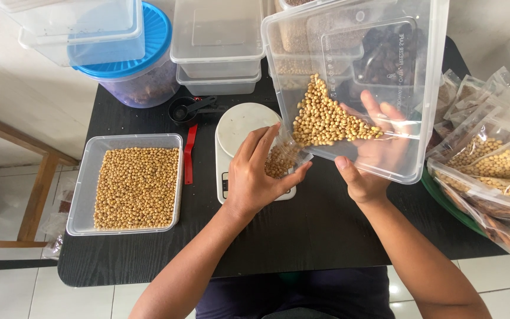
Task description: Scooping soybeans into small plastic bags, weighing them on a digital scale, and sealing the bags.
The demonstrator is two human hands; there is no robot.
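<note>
My right hand (373,156) grips a clear plastic container (408,71) from underneath and holds it tilted, with a heap of soybeans (326,121) gathered in its lower corner. My left hand (255,174) holds a small clear pouch (281,158) partly filled with soybeans, right under that corner. Both hands hover over a white kitchen scale (237,127) on the black table (302,236).
A clear tray full of soybeans (136,186) sits at the left. A red scoop (190,153) and black measuring spoon (187,108) lie beside the scale. Stacked clear containers (216,53) and a blue-lidded tub (137,65) stand behind. Filled pouches (491,171) pile up at the right.
</note>
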